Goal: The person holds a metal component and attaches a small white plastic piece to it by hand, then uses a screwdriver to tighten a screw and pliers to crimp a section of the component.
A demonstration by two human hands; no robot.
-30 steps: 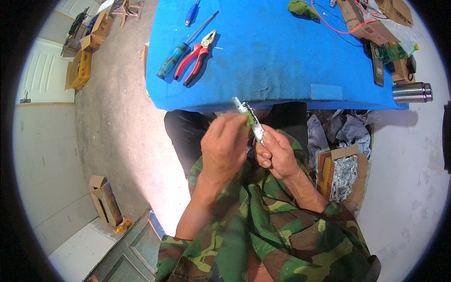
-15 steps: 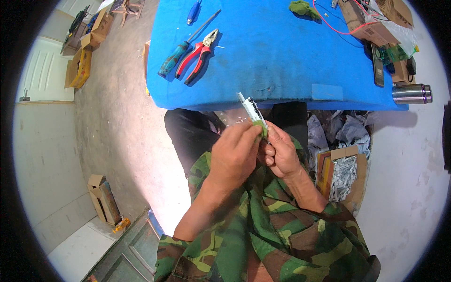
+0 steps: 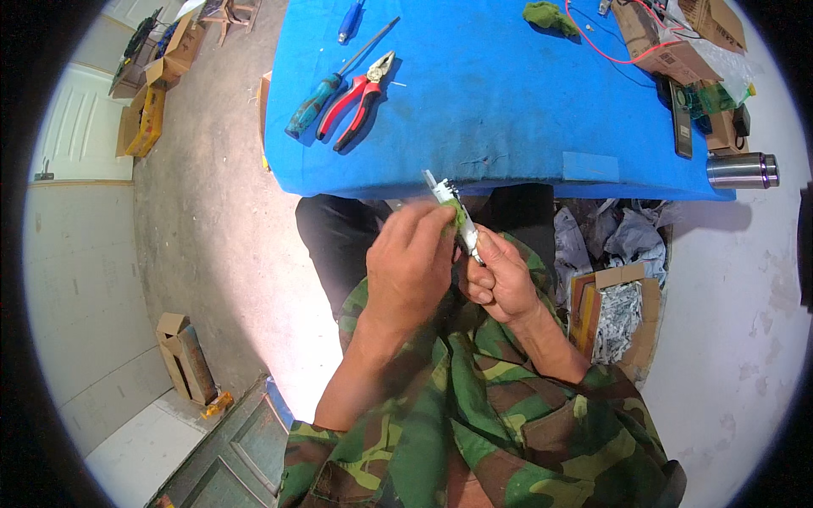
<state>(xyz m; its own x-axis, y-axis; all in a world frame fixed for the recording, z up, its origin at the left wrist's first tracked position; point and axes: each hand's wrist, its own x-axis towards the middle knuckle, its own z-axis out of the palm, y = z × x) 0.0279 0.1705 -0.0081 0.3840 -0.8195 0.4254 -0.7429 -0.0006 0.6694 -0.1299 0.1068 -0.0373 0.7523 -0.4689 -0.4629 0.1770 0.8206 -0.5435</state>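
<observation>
In front of the table's near edge, my right hand (image 3: 506,276) grips the lower end of a narrow white piece (image 3: 470,244) with dark bits along its side. The piece tilts up and to the left, and a thin pale rod or strip sticks out of its far end. My left hand (image 3: 411,258) pinches a small wad of green cloth (image 3: 458,213) and presses it against the upper part of the white piece. The left fingers are slightly blurred, and both thumbs and palms are partly hidden.
On the blue-covered table (image 3: 491,102) lie red-handled pliers (image 3: 360,102), a teal-handled screwdriver (image 3: 313,106), a blue-handled tool (image 3: 348,24) and a green clump (image 3: 550,17). A phone (image 3: 680,118) and a steel flask (image 3: 743,170) are at right. Below stands a box of whitish scraps (image 3: 618,322).
My left hand has slid the green cloth up along the white piece, toward its far end, baring more of the lower part. My right hand stays almost in place.
</observation>
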